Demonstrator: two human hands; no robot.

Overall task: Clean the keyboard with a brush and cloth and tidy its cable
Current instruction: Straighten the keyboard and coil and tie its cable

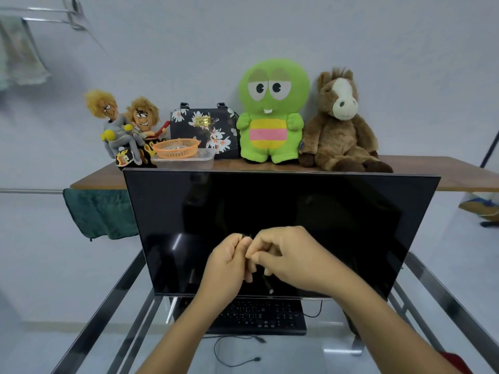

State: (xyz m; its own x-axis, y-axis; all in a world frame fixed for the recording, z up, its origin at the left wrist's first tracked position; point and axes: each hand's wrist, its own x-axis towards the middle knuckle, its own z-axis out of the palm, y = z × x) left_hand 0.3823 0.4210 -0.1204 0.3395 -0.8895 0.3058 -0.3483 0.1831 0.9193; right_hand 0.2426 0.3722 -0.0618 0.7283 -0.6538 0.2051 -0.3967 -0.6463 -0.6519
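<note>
Both hands meet in front of the dark monitor, working a thin black cable.

The left hand [229,261] is curled shut around the thin black cable [267,284], a dark bit showing above its thumb; the right hand [286,256] pinches it with bent fingers, touching the left. Both forearms reach up from below. The black flat keyboard [270,317] lies on the glass-topped desk [337,354] under the black monitor screen [283,211]. No writing is legible.

Left grip [229,259], right grip [280,255] pinched, touching.
</note>
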